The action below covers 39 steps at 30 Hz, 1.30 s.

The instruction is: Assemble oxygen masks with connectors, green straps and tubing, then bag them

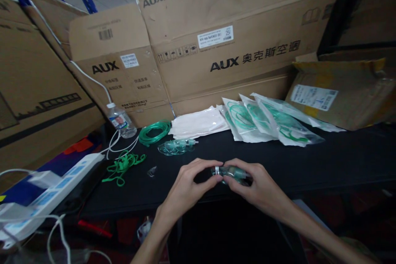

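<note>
Grips (189,179) (260,181) — black table (337,161); cardboard boxes (262,20)

The person has two bare hands, the left hand (192,179) and the right hand (258,178), both of a slim build. The fingers look long and thin, and each thumb is slender also, with a rounded end. The backs of the hands seem smooth; the nails are too small to tell clearly. Each wrist is narrow, and from there the left forearm (162,225) and the right forearm (301,218) go on, also bare and lean, until the view cuts them. Low between the forearms it is too dark to distinguish any clothing.
</note>
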Motion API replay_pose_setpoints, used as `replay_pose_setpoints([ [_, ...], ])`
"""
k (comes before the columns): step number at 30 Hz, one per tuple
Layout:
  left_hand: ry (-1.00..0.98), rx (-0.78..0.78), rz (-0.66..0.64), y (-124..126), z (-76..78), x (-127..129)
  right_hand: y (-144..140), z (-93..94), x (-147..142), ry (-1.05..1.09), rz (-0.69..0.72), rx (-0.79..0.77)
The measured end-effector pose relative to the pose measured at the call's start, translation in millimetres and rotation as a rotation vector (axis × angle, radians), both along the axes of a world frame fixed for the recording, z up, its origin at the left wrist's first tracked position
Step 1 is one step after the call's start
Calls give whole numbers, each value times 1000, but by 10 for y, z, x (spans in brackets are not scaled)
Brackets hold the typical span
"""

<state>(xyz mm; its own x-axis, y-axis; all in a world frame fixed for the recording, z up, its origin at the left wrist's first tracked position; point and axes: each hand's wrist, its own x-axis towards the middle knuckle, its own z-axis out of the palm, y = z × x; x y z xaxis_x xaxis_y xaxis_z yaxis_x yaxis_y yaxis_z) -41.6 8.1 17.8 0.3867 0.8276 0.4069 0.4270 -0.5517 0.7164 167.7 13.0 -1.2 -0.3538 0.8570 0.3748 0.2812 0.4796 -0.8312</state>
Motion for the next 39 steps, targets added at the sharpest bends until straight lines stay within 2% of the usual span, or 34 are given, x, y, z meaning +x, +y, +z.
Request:
replay_pose_setpoints([
  [6,-18,74,-55,2,4,-37,-38,9,-18,21,7,53],
  [15,-44,-9,-85,-16,-18,-55,-45,10,-2,-14,33,90],
  [19,-97,-126,-20,-16,-51,-53,-49,5,7,-18,62,119],
  [22,-100,-158,13,-22,-69,-61,-51,4,6,-29,85,165],
  [33,55,-17,23,-69,-34,-136,-36,-46,11,-58,112,198],
  [36,49,-29,85,-70,-21,-243,-39,-29,10,-78,86,164],
  [39,103,-11,202,-68,-38,-493,-32,-38,10,-108,68,132],
])
